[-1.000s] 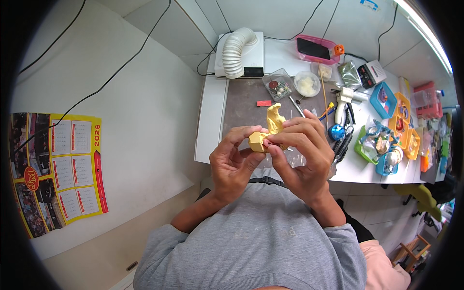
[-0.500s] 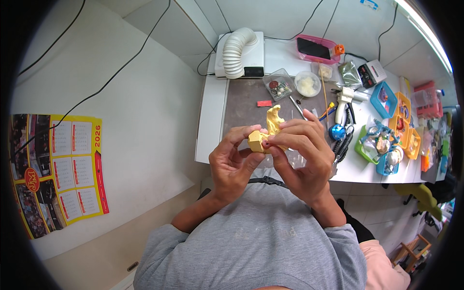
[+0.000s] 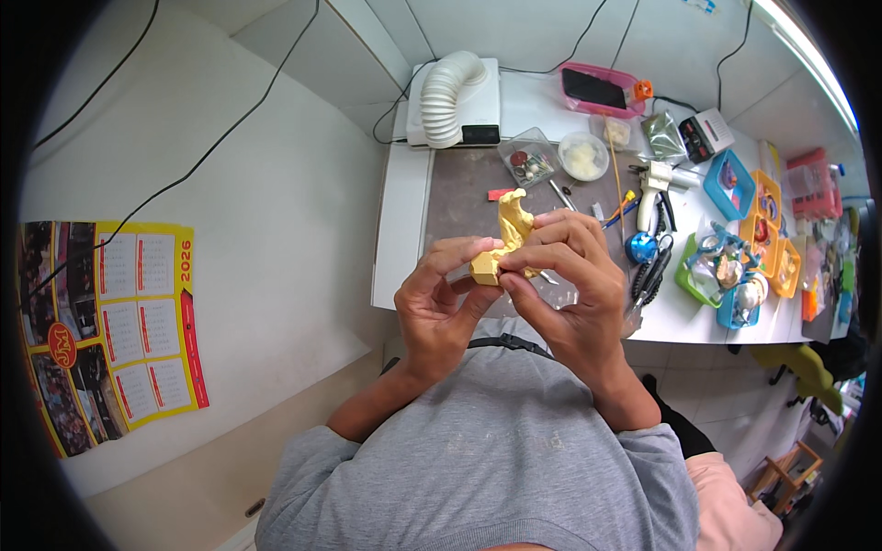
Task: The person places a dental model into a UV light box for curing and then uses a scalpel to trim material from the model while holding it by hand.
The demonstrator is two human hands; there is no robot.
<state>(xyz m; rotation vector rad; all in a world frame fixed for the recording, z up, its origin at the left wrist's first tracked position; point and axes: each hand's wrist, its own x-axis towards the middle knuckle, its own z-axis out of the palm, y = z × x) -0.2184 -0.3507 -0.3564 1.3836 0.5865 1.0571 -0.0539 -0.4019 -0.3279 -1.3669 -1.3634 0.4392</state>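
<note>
Both hands hold a yellow plaster-like cast [image 3: 514,213] above the front of a grey work mat [image 3: 445,209], its uneven arched part standing up at the back. My left hand [image 3: 435,301] grips the blocky near end, thumb below and fingers along the top. My right hand [image 3: 571,292] has thumb and fingertips pressed on the cast's right side and front, hiding part of it. Just behind lie a small red strip [image 3: 499,194] and a metal rod [image 3: 559,193].
A white machine with ribbed hose [image 3: 445,106] stands at the back left. Rightward are a clear parts box [image 3: 528,158], round tub [image 3: 582,158], pink tray [image 3: 597,110], hand tools [image 3: 654,197] and coloured bins [image 3: 718,190]. A yellow calendar [image 3: 138,321] hangs on the left wall.
The cast and both hands have shifted slightly left and tilted a little. The small pink patch that showed between my fingers is now mostly covered by my right fingertips.
</note>
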